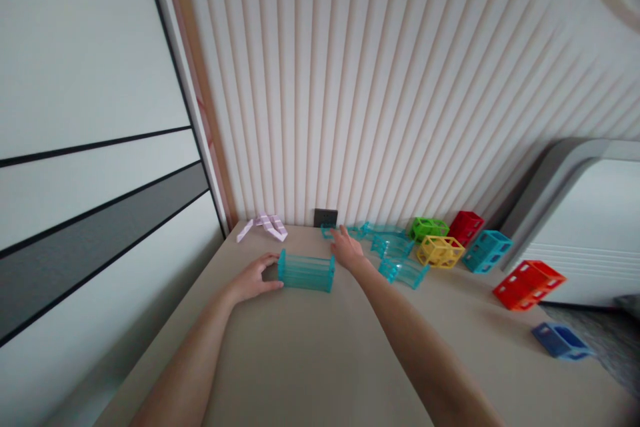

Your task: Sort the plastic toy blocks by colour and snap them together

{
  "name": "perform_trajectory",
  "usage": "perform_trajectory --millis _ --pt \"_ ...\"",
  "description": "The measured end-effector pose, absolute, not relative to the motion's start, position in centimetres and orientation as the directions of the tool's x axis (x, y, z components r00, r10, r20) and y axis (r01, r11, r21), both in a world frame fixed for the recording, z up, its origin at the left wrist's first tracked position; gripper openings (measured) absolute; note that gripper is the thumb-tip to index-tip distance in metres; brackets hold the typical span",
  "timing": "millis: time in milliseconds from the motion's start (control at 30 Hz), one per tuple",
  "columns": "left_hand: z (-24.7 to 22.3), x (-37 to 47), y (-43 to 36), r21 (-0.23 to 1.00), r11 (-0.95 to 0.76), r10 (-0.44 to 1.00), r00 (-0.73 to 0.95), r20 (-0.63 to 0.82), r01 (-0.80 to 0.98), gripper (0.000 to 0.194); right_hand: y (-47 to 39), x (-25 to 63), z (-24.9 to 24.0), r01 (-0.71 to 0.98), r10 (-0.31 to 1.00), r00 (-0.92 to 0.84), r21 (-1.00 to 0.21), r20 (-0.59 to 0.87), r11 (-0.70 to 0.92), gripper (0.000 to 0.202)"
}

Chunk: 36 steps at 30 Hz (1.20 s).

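The left hand (256, 277) has its thumb and fingers spread apart at the two corners of the left end of a see-through teal piece (307, 273); whether they press on it cannot be told. This piece lies on the counter (295, 360), between the two hands and a little nearer the person than the right hand (346, 245).

The right hand reaches farther out, its fingers at a flat teal part (327, 233) in front of the black wall socket (325, 217). Its fingers are partly bent, and it is unclear whether they pinch that part or only hover by it.

Just to the right of the right hand, curved teal pieces (404, 272) lie close together, crowding that side; the forearm passes close to them. Beyond them, farther right of the hand, stand a green block (429, 228), a yellow block (440, 251), a dark red block (466, 228) and a teal block (487, 251), grouped near the wall (320, 93). An orange-red block (529, 285) and a blue block (561, 340) sit well apart from the hands, near the counter's right edge.

Beyond the left hand, against the ribbed wall, lie lilac striped pieces (267, 225). White panels (90, 213) rise left of the left hand.
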<state>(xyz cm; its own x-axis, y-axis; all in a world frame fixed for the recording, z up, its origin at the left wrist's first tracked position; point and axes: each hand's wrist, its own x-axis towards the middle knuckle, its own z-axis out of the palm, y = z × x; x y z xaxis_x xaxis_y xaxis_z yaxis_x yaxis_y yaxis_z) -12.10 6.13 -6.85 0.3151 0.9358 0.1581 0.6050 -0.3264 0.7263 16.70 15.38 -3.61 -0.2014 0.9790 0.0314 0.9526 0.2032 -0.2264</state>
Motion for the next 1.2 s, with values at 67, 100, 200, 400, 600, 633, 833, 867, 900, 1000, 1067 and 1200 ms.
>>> perform_trajectory --millis 67,100,200,400,600,633,833,867,900,1000,1067,1200 --pt "-6.8 -12.1 6.1 0.732 -0.321 0.938 0.309 0.157 0.601 0.055 15.2 16.5 -3.6 0.957 0.980 -0.201 -0.210 0.015 0.199 0.040" --pt "-6.8 -12.1 6.1 0.735 -0.316 0.940 0.305 0.155 0.600 0.056 15.1 16.6 -3.7 0.960 0.981 -0.194 -0.204 0.010 0.192 0.036" --pt "-6.9 -12.1 6.1 0.741 -0.303 0.945 0.292 0.151 0.599 0.057 14.8 16.9 -3.9 0.968 0.987 -0.163 -0.194 0.007 0.161 0.031" --pt "-7.1 -12.0 6.1 0.751 -0.296 0.947 0.284 0.150 0.590 0.058 15.0 17.8 -4.3 0.967 0.992 -0.127 -0.223 0.000 0.124 0.031" --pt "-7.3 -12.1 6.2 0.761 -0.305 0.940 0.309 0.144 0.572 0.056 15.0 18.2 -4.2 0.948 0.988 -0.156 -0.279 0.013 0.153 0.025" --pt "-7.3 -12.1 6.2 0.763 -0.306 0.939 0.313 0.143 0.570 0.057 14.9 18.2 -4.2 0.943 0.987 -0.162 -0.292 0.011 0.159 0.024" --pt "-7.5 -12.2 6.3 0.764 -0.320 0.932 0.330 0.149 0.561 0.056 14.4 18.3 -4.1 0.884 0.979 -0.197 -0.423 0.051 0.200 0.014" --pt "-7.5 -12.1 6.4 0.758 -0.322 0.933 0.327 0.151 0.567 0.056 14.3 18.3 -3.9 0.865 0.978 -0.196 -0.455 0.076 0.209 0.013" --pt "-7.6 -12.1 6.4 0.752 -0.323 0.933 0.324 0.153 0.575 0.056 14.2 18.4 -3.7 0.844 0.976 -0.191 -0.490 0.108 0.220 0.012" --pt "-7.8 -11.7 6.4 0.729 -0.321 0.938 0.309 0.156 0.604 0.058 13.8 18.9 -2.6 0.754 0.962 -0.155 -0.603 0.223 0.261 0.012" --pt "-7.9 -11.3 6.5 0.711 -0.325 0.939 0.301 0.165 0.624 0.060 13.2 19.8 -1.7 0.673 0.950 -0.110 -0.681 0.293 0.288 0.017" --pt "-8.0 -10.3 6.7 0.667 -0.366 0.927 0.316 0.201 0.649 0.058 10.6 22.4 -0.4 0.461 0.941 -0.010 -0.834 0.337 0.304 0.040"
